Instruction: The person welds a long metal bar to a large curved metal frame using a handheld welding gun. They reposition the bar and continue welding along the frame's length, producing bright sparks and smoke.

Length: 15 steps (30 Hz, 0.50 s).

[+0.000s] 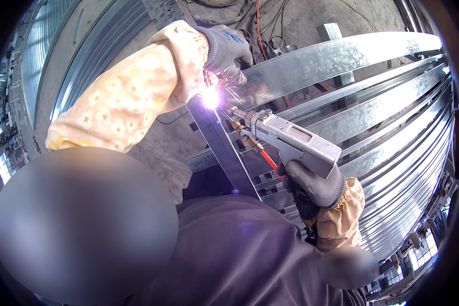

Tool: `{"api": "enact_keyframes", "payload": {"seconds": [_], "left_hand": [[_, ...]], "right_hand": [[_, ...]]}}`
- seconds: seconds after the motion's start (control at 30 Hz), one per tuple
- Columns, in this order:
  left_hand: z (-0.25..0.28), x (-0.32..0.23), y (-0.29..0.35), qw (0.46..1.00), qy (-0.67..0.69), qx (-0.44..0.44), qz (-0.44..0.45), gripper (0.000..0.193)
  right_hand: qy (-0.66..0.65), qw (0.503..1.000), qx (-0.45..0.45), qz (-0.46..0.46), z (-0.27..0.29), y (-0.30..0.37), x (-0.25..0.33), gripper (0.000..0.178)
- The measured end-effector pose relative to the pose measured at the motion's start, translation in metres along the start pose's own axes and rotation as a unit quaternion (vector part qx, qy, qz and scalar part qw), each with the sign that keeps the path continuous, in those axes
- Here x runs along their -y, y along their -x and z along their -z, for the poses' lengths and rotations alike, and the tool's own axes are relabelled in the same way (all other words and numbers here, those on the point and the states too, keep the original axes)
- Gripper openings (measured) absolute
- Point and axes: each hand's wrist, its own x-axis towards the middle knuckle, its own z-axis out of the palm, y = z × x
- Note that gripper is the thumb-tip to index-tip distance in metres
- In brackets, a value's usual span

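1. Landmark = dark rail [224, 148], running from near my body up toward my L sleeve [132, 92].
2. R hand [319, 181], gloved, sits right of rail, fingers wrapped firmly round the handle of the welding torch [298, 137]; torch tip points at rail.
3. L hand [229, 51], gloved, is past the glow at rail's far part, nr the end of the top bar [341, 58]. Grip there: can't tell, sparks + glare hide fingertips.
4. Weld spot [210, 97] is on rail, just off torch tip. Arc's lit, sparks flying, so I'd judge this join approx. mid-weld, not done.
5. Other bars [387, 109] lie right of rail w/ gaps between. Can't make out finished seams at their near ends, so no count of done vs. left.
6. Left, as I read it: rest of this join at min.; beyond that, can't say.
7. Red hose [270, 160] runs right of rail, below torch, btwn it and my R hand; connected, AFAICT.
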Motion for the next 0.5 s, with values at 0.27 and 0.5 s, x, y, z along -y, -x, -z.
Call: {"api": "enact_keyframes", "payload": {"seconds": [0.27, 0.5], "left_hand": [[0.0004, -0.0014, 0.0024, 1.000, 0.008, 0.003, 0.009, 0.049], [-0.0010, -0.0002, 0.0025, 1.000, -0.012, -0.016, -0.002, 0.050]], "right_hand": [[0.027, 0.999, 0.000, 0.017, 0.0008, 0.0018, -0.0015, 0.055], [-0.011, 0.999, -0.001, 0.034, 0.0005, 0.0043, -0.0062, 0.053]]}}
